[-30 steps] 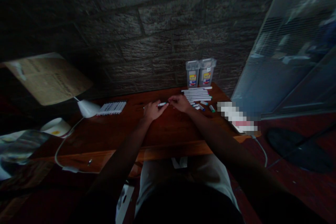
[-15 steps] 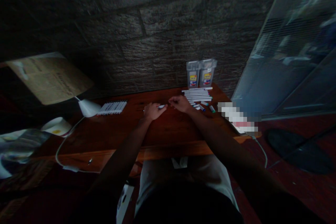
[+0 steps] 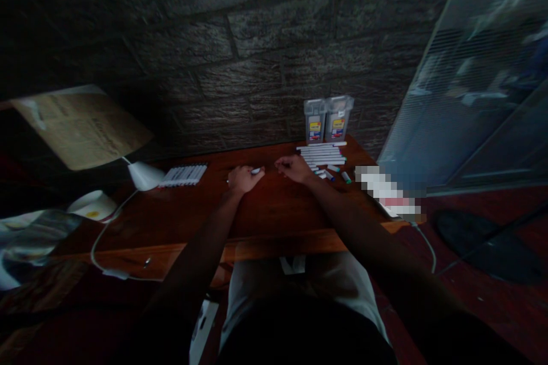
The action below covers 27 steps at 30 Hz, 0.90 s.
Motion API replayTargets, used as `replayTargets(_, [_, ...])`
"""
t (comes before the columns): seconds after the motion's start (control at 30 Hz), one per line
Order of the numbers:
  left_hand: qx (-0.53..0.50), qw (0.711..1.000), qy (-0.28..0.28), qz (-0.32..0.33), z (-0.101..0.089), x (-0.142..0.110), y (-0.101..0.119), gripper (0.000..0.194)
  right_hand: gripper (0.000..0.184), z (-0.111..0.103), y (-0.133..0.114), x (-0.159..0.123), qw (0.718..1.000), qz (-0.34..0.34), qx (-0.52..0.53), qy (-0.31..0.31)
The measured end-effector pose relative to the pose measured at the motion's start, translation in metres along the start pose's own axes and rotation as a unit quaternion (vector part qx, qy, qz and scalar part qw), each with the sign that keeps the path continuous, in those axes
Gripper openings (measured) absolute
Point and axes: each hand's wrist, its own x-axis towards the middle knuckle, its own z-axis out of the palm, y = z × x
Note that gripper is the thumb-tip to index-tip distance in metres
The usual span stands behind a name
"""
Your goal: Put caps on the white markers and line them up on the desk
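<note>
The whole brown counter (image 3: 180,228) is lying in dim light, so from where I'm standing small dark things are being lost against the wood, and a mix-up of colours could easily be coming from that. A lamp (image 3: 85,128) with a papery shade is leaning in at the left of the frame, its pale cord (image 3: 96,239) hanging over the front edge; a knee or sleeve catching that loop could be dragging the lamp. Right of centre, two clear cases (image 3: 314,121) (image 3: 337,121) are standing upright against the wall, and being tall and narrow they could be toppling at a knock. Below them a row of white markers (image 3: 325,154) is lying just beyond the right hand (image 3: 294,168), whose wrist, by swinging, could be scattering them. That hand is hovering half curled, fingertips close together; I cannot tell whether anything is sitting between them. The left hand (image 3: 242,180), near the middle, is closing its fingers round a white marker (image 3: 256,171), mostly hidden; a loose grip could be letting it roll. Smallest, short coloured caps (image 3: 346,177) are lying beside the right forearm, where a brush could be sending them rolling.
</note>
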Motion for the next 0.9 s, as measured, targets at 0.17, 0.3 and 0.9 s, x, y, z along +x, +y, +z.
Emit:
replayTargets(0.17, [0.002,1.000,0.006,0.004,0.002,0.001,0.000,0.055,0.018,0.000,-0.001,0.000,1.000,0.000,-0.005,0.009])
replayTargets(0.3, [-0.005,0.999,0.039,0.003,0.002,-0.001,0.002,0.054,0.018,-0.001,-0.001,-0.001,1.000,0.003,-0.007,0.013])
replayTargets(0.9, [-0.352,0.873,0.326,-0.082,0.016,0.021,-0.024,0.046,0.018,-0.050,0.010,0.004,0.978,0.048,-0.097,0.178])
